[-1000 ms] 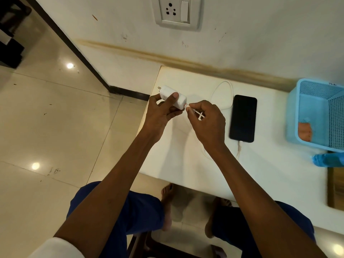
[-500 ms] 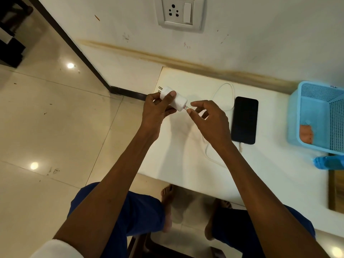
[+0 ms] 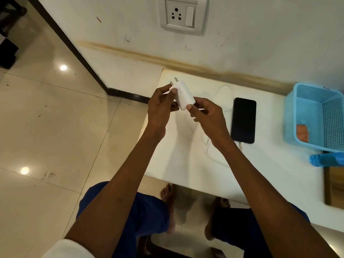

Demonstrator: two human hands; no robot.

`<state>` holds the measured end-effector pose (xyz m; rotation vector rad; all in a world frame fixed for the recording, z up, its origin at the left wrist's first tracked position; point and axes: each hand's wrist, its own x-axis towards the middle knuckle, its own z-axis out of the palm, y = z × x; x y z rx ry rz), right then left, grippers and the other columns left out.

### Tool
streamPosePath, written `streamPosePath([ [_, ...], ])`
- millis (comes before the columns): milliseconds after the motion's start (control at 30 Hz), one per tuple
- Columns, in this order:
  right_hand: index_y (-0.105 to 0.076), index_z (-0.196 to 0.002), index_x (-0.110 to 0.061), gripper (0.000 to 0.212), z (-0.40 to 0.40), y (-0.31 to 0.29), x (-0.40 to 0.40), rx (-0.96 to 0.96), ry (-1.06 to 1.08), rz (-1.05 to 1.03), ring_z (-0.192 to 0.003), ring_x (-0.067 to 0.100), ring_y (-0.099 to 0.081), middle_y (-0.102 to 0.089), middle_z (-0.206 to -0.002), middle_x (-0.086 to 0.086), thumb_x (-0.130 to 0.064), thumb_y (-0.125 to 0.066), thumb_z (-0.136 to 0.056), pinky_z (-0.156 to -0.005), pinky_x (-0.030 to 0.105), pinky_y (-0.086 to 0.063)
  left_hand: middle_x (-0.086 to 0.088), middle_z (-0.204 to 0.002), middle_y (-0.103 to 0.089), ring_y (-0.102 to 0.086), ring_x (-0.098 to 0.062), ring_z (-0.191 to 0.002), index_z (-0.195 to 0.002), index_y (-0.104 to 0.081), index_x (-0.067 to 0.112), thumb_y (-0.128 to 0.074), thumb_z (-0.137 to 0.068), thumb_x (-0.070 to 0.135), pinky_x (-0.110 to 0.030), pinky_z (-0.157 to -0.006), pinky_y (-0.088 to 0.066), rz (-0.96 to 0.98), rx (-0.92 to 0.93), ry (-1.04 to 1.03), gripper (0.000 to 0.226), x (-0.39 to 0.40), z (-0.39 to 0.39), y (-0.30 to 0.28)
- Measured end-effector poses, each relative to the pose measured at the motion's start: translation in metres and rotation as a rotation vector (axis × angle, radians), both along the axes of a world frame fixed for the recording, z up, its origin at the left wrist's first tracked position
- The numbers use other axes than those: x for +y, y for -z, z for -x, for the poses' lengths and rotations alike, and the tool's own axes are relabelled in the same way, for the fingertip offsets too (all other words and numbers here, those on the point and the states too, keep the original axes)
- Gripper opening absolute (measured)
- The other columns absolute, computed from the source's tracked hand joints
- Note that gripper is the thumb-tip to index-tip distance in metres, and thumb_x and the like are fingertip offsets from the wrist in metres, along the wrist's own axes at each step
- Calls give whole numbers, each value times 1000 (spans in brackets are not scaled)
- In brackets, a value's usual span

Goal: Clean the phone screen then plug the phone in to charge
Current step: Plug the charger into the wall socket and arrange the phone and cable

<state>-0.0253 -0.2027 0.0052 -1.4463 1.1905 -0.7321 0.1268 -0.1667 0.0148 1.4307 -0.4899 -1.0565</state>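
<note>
Both hands meet on the small white plastic charger adapter [image 3: 183, 96]: the left hand [image 3: 161, 107] pinches its pin end, the right hand [image 3: 206, 116] grips its base. A loose cable seat there, though fingers hide the joint, could pull free as the adapter rises toward the white wall socket [image 3: 183, 14], and a taut thin white cable [image 3: 224, 90] might drag the phone. That slim black glass-fronted phone [image 3: 243, 120] lies flat on the white tabletop [image 3: 270, 174], screen dark, cable entering its near end.
</note>
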Motion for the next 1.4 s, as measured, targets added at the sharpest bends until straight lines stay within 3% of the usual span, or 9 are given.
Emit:
streamPosePath([
  [100,-67,-107,-39,23,-2,-14,-5,-45,-53,-77,-82,14,-71,-76,-91,-7,-45,-71,-85,-73,27,-59,-1,-99,-72,-68,-16,-83,-125,-67,17,-67,-94,25,-33,-74,-59,53,-19,23,32,-4,3,-10],
  [233,-69,-114,-22,31,-3,-34,-14,-86,-77,-193,-77,20,-72,-77,-91,5,-36,-73,-87,-75,31,-58,0,-119,-71,-70,-15,-94,-129,-66,22,-59,-99,30,-28,-77,-57,119,-7,81,31,-4,6,-17],
  [400,-69,-114,-10,29,-5,-52,-37,-196,-31,-346,-82,25,-71,-75,-102,14,-27,-69,-91,-78,32,-58,2,-109,-74,-70,-13,-92,-124,-65,22,-58,-99,38,-25,-78,-53,121,-72,33,30,-1,-2,-17],
  [600,-69,-110,-10,23,-21,-59,-64,-282,41,-391,-81,24,-70,-75,-94,5,-22,-70,-91,-77,31,-58,7,-110,-72,-68,-9,-97,-114,-67,28,-59,-97,40,-29,-87,-52,142,-125,-15,23,4,-19,-15],
  [800,-73,-101,-17,22,-59,-63,-84,-124,47,-296,-70,15,-66,-73,-87,-1,-31,-76,-84,-70,29,-54,7,-118,-70,-64,-16,-113,-117,-67,27,-58,-97,41,-35,-98,-50,180,-120,-64,25,8,-32,-11],
  [1000,-70,-100,-16,24,-100,-71,-104,-66,93,-270,-65,13,-63,-71,-87,1,-32,-78,-84,-60,25,-52,8,-112,-72,-66,-15,-104,-115,-67,27,-59,-92,49,-29,-91,-49,223,-14,-198,32,8,-45,-16],
  [1133,-68,-90,-24,14,-111,-74,-110,-57,115,-245,-64,11,-64,-71,-84,-2,-33,-76,-84,-62,26,-52,10,-109,-72,-67,-13,-102,-114,-67,27,-59,-93,46,-30,-91,-50,216,-21,-201,30,8,-47,-15],
  [1400,-69,-100,-23,21,-110,-78,-112,-85,152,-242,-67,9,-64,-71,-87,-4,-37,-74,-85,-68,29,-47,8,-110,-73,-67,-14,-102,-115,-67,23,-59,-93,45,-27,-89,-49,240,-16,-174,32,10,-46,-17],
])
